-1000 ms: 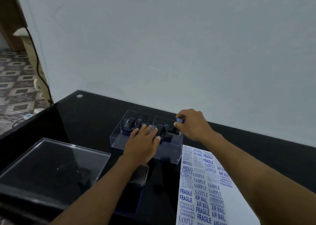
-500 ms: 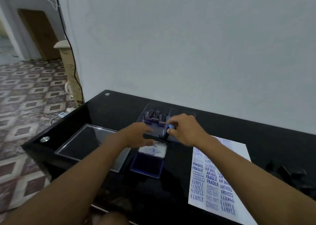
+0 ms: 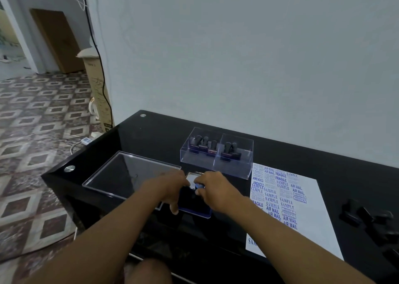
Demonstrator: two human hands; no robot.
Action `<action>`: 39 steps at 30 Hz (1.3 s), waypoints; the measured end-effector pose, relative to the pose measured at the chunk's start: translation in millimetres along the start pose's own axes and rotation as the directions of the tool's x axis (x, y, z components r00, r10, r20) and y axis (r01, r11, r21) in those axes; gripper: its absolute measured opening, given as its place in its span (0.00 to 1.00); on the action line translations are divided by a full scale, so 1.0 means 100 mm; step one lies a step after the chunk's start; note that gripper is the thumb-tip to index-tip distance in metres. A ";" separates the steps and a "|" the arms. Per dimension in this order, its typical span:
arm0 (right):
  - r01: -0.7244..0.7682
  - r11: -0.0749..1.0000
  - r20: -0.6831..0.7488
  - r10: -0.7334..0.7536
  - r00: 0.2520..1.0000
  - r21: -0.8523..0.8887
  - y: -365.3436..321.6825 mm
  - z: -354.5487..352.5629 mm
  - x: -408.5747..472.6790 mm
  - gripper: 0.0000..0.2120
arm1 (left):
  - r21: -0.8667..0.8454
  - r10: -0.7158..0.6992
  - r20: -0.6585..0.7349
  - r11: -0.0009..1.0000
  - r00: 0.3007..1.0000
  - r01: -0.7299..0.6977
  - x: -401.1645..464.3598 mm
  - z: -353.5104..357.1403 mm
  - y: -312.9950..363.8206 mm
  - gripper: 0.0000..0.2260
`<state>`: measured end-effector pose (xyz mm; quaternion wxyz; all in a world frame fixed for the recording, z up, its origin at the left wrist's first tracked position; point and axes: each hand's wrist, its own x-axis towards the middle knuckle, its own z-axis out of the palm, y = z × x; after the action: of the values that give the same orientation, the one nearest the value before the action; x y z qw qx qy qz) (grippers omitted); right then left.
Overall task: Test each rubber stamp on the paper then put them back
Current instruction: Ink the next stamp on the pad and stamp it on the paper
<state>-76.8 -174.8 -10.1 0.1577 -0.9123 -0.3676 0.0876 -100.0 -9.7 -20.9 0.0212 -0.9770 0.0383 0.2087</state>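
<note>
Right hand: my right hand (image 3: 212,190), at lower centre of the frame, has its fingers curled round a small rubber stamp with a blue top (image 3: 199,185), holding it down over the ink pad.
Left hand: my left hand (image 3: 172,186) lies just left of the right one, fingers straight and spread, pointing down along the left edge of the blue-rimmed ink pad (image 3: 195,208); it grasps nothing.
Ink pad: sits on the glossy black table (image 3: 151,137), between the clear lid and the paper; its opened cover (image 3: 192,177) shows pale behind my knuckles.
Stamp box: a clear plastic two-compartment box (image 3: 216,154) stands above my hands in the frame, with dark-handled rubber stamps (image 3: 204,145) in both compartments.
Lid: a flat clear plastic lid (image 3: 129,173) lies left of centre, touching the table.
Paper: a white sheet covered in blue stamp prints (image 3: 285,199) such as SAMPLE, AIR MAIL and FRAGILE lies right of the ink pad.
Loose stamps: several black stamps (image 3: 367,217) lie at the right edge, beyond the paper.
</note>
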 end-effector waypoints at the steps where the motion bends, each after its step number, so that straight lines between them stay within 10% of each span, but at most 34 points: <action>1: 0.008 1.000 -0.016 -0.009 1.000 -0.015 0.01 0.02 0.00 0.08 | -0.004 0.008 -0.012 1.000 1.000 -0.008 0.00 0.00 -0.01 0.37; 19: 0.193 0.967 -0.178 -0.222 0.959 -0.166 0.07 0.34 -0.20 0.02 | -0.055 0.035 -0.058 0.998 0.998 -0.038 0.00 0.01 -0.05 0.36; 39: 0.070 0.997 -0.209 -0.062 0.976 0.031 0.04 0.21 -0.21 0.02 | 0.004 -0.011 -0.042 1.000 0.999 0.012 -0.07 -0.01 0.04 0.35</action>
<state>-94.7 -187.5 -30.1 0.2155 -0.9007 -0.3772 -0.0067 -105.9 -13.2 -17.5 0.0235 -0.9813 0.0335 0.1881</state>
